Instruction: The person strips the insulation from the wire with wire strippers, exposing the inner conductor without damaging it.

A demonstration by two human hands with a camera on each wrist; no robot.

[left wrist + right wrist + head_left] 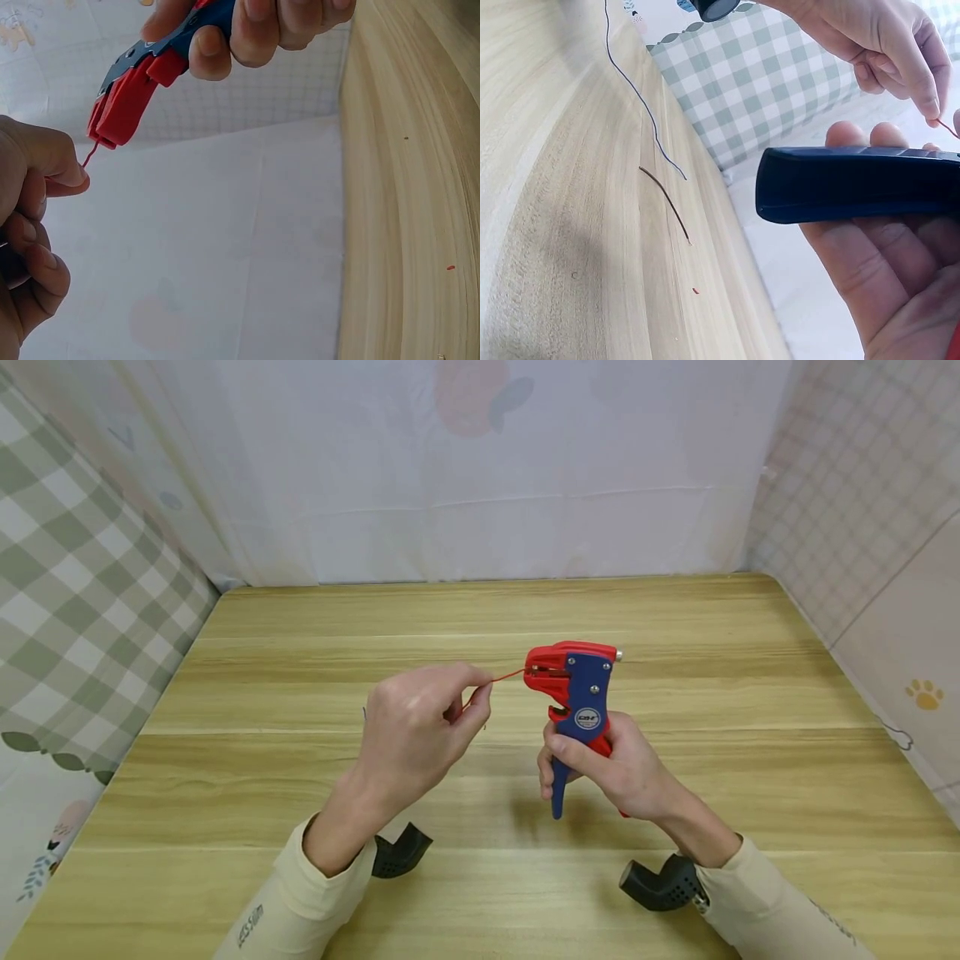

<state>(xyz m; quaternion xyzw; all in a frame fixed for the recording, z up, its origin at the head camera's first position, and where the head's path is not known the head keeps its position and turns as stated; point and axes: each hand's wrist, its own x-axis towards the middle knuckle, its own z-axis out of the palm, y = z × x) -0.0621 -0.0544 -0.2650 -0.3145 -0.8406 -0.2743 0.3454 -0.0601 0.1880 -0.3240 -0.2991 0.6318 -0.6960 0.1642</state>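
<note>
Red wire [508, 676] ran left from the stripper [587, 689].
Left hand [416, 714] pinched it, right hand [632, 770] gripped the stripper; unclear, perhaps shallow seating risked slippage.

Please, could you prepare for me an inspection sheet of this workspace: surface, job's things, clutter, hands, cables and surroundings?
Surface: wood-grain table, light-coloured.
Job's things: red-and-blue wire stripper, held off the table; red wire runs to its nose, how far inside cannot be told.
Clutter: small red scrap on the table.
Hands: left hand pinches the red wire; right hand grips the stripper's handle.
Cables: blue wire and shorter-looking brown wire lie apart on the table; power cords: nothing seen.
Surroundings: pale cloth behind, green-checked cloth at the left.
</note>
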